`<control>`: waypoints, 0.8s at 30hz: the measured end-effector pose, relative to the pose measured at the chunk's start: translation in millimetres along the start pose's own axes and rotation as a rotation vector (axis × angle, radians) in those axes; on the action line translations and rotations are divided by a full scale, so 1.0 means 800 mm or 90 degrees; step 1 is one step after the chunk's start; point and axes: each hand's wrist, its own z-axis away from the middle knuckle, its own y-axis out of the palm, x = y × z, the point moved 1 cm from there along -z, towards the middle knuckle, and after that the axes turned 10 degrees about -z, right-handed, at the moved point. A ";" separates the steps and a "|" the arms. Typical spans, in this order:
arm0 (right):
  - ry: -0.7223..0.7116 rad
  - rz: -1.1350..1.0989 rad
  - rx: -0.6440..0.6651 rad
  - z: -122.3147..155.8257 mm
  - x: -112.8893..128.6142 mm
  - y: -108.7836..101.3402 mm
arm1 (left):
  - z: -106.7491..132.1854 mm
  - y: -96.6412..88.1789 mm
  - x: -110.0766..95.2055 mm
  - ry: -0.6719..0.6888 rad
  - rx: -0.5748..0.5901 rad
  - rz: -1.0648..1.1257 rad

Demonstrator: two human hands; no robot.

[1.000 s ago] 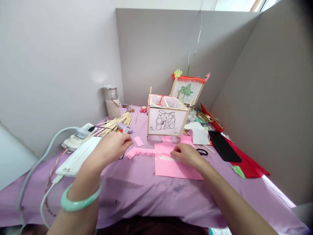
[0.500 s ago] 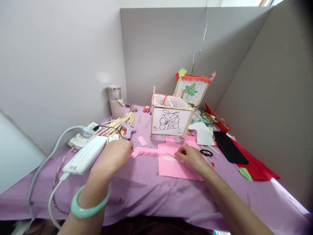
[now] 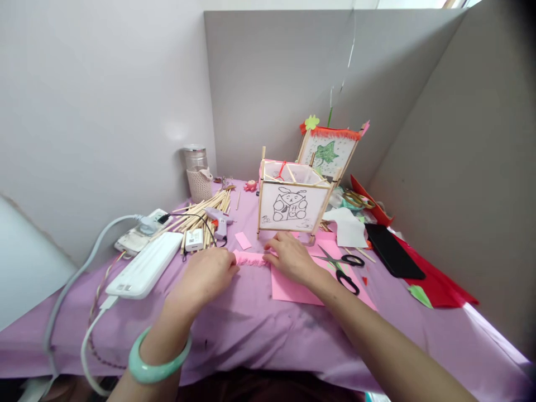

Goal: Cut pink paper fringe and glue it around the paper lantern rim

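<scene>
A fringed pink paper strip (image 3: 251, 258) lies low over the purple cloth, stretched between both hands. My left hand (image 3: 209, 272) has its fingers closed on the strip's left end. At the strip's right side, the thumb and fingers of my right hand (image 3: 288, 257) pinch it, hiding part of it. Under and beside my right hand is a pink paper sheet (image 3: 295, 289). Black-handled scissors (image 3: 340, 261) rest open on that sheet. Just behind stands a stick-framed paper lantern (image 3: 293, 207) with a drawn rabbit.
A second lantern (image 3: 329, 153) stands at the back right. To the left are a hot glue gun (image 3: 220, 220), wooden sticks (image 3: 201, 211), a white power bank (image 3: 146, 267) with cables and a bottle (image 3: 197, 176). A black phone (image 3: 393, 251) lies on red material at right.
My right hand has moved left along the strip, closer to my left hand, uncovering the scissors. The left hand has shifted slightly right and down, and now covers the strip's left end.
</scene>
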 end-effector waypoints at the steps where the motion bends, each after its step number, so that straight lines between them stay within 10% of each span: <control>1: 0.000 0.006 0.015 -0.003 0.002 0.002 | 0.000 0.001 0.001 0.001 0.001 0.002; 13: -0.043 -0.088 -0.032 0.009 0.007 -0.003 | 0.004 0.006 0.006 0.007 -0.009 0.014; 24: -0.396 -0.014 -0.485 0.104 0.007 -0.029 | 0.006 0.004 0.007 0.027 -0.011 0.026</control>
